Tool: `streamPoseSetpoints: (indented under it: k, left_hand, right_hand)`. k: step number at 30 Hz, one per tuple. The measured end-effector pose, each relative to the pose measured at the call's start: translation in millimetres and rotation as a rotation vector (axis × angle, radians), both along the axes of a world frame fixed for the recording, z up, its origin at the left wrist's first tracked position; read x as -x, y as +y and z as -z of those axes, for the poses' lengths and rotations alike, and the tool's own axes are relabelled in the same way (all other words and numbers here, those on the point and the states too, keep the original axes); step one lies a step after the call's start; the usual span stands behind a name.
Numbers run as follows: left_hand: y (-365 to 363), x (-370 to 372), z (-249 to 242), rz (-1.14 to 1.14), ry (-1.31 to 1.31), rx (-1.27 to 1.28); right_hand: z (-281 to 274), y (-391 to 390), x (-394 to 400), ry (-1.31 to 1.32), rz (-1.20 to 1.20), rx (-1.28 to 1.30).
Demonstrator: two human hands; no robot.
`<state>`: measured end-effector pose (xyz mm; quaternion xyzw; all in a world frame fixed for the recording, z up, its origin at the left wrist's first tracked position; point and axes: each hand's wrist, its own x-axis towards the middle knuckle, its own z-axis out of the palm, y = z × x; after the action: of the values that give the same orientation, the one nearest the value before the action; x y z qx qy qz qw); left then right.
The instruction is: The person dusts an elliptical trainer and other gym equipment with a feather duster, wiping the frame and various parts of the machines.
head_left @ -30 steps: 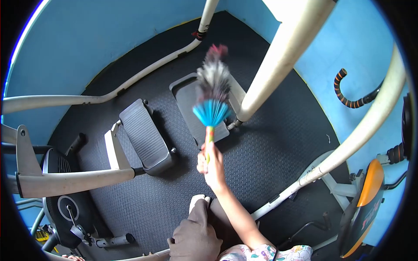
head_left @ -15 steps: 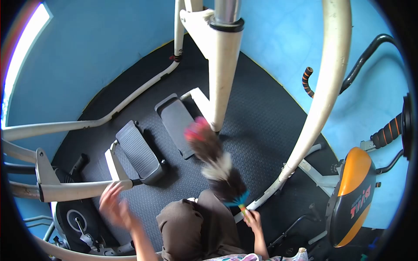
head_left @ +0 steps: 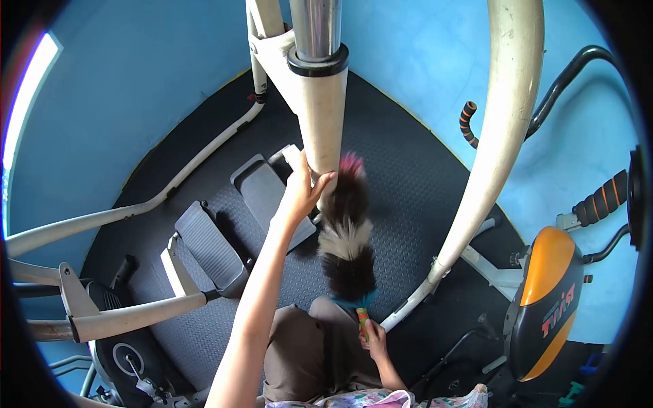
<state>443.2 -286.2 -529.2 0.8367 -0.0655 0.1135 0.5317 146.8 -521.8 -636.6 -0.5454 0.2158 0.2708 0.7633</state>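
My right hand (head_left: 374, 338) is closed round the short handle of a fluffy duster (head_left: 348, 255). The duster has dark and cream bands, a pink tip and teal at its base. It points away from me, its upper part beside the low end of a white machine post (head_left: 322, 112). On that post my left hand (head_left: 304, 187) has a grip, thumb across the near side and fingers partly hidden behind it. Left of the post lies a grey foot pedal (head_left: 262, 187), and a second ribbed pedal (head_left: 211, 241) sits nearer me.
A curved white tube (head_left: 500, 136) rises on my right. Beyond it stands an exercise machine with an orange and black panel (head_left: 544, 306) and black handlebars (head_left: 568, 81). White frame bars (head_left: 132, 313) and an exercise bike (head_left: 126, 353) are at left. Black textured matting (head_left: 408, 197) covers the floor.
My left hand has gone from open in the air at the left to gripping the white post. The duster has swung upright and shifted right, next to the post.
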Motion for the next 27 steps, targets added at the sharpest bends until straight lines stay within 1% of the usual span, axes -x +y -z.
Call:
streamPoseSetpoints:
  k: [2, 4, 6, 7, 9, 10, 11, 12, 14, 15, 16, 19, 20, 21, 22, 24, 26, 27]
  left_hand:
    - [-0.3, -1.1, -0.1, -0.038, 0.011, -0.07]
    - [-1.0, -1.4, -0.7, -0.039, -0.014, -0.079]
    - [-2.1, -2.5, 6.9, -0.062, -0.104, -0.038]
    - [-1.8, -1.7, 8.2, -0.062, -0.137, -0.043]
    - [-1.7, -1.2, 7.9, -0.071, -0.108, -0.026]
    - [-1.0, -1.4, 6.3, -0.076, -0.079, -0.011]
    - [0.7, 0.2, 4.4, -0.062, 0.004, 0.022]
    - [1.0, 0.5, 3.3, -0.067, -0.006, 0.024]
    - [1.1, 0.7, 1.6, -0.059, 0.011, 0.022]
    - [0.2, 1.2, 0.5, -0.054, 0.02, 0.071]
    - [1.0, 0.1, 3.4, -0.054, 0.024, 0.07]
    - [2.4, 0.9, -3.8, -0.035, 0.019, 0.083]
    - [1.9, 1.5, -10.3, -0.001, -0.021, 0.173]
    - [1.4, 1.6, -17.1, 0.035, -0.062, 0.263]
    - [-0.2, -1.1, -24.4, 0.032, -0.075, 0.267]
    - [-5.5, -9.2, -38.6, -0.083, -0.242, 0.524]
    - [-6.7, -9.9, -54.0, -0.129, -0.237, 0.526]
    - [-5.7, -9.8, -57.5, -0.129, -0.178, 0.526]
  right_hand:
    - [-1.1, 2.7, -3.3, 0.088, 0.08, 0.186]
    - [-12.1, -2.8, -10.8, 0.028, 0.08, 0.158]
    - [-22.9, -5.7, -19.8, -0.153, 0.051, 0.127]
    - [-29.1, -5.1, -22.4, -0.153, 0.046, 0.13]
    - [-38.3, -0.6, -27.3, -0.179, 0.033, 0.045]
    - [-31.5, -1.9, -23.8, -0.148, 0.013, 0.056]
    - [-22.0, -3.9, -17.6, -0.084, 0.001, 0.12]
    - [-22.6, -3.4, -18.3, -0.021, -0.01, 0.183]
    - [-26.4, -8.7, -22.8, -0.005, -0.024, 0.216]
    - [-34.5, -10.5, -23.7, 0.027, -0.031, 0.248]
    - [-47.8, -11.9, -31.1, 0.031, -0.014, 0.214]
    - [-102.1, -17.3, -60.8, -0.151, 0.004, 0.065]
    - [-115.3, -20.5, -69.0, -0.216, 0.017, 0.034]
    - [-120.1, -21.9, -75.5, -0.287, 0.026, 0.056]
    - [-123.4, -23.1, -79.8, -0.359, 0.036, 0.078]
    - [-116.4, -29.6, -82.7, -0.304, -0.028, 0.126]
    - [-110.5, -39.6, -76.7, -0.209, -0.079, 0.273]
    - [-108.2, -47.1, -72.2, -0.218, -0.09, 0.278]
